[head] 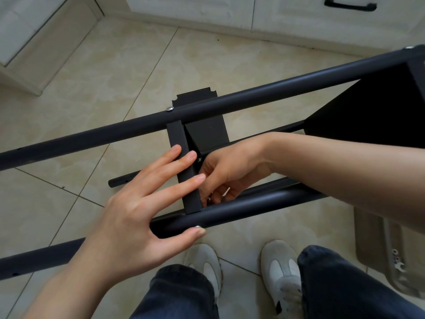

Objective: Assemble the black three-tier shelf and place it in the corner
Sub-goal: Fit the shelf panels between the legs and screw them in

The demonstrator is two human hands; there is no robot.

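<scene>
On the head view I have the black shelf frame [253,95] lying on its side over the tiled floor [115,77], its tubes running across just ahead of the white shoes [207,263]. The left hand [138,210] lies released, straight fingers across the middle shelf panel's edge [181,143], thumb against the near tube [241,207] beside a screw head [197,226]. The right hand [227,171] curls in behind that panel; I cannot tell whether it pinches anything.

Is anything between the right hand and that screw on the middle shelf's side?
Nothing visible. The right hand sits right beside the screw on the middle shelf; the left hand presses the shelf's outer edge, on the other side. Whether the right hand holds anything, I cannot tell.
</scene>
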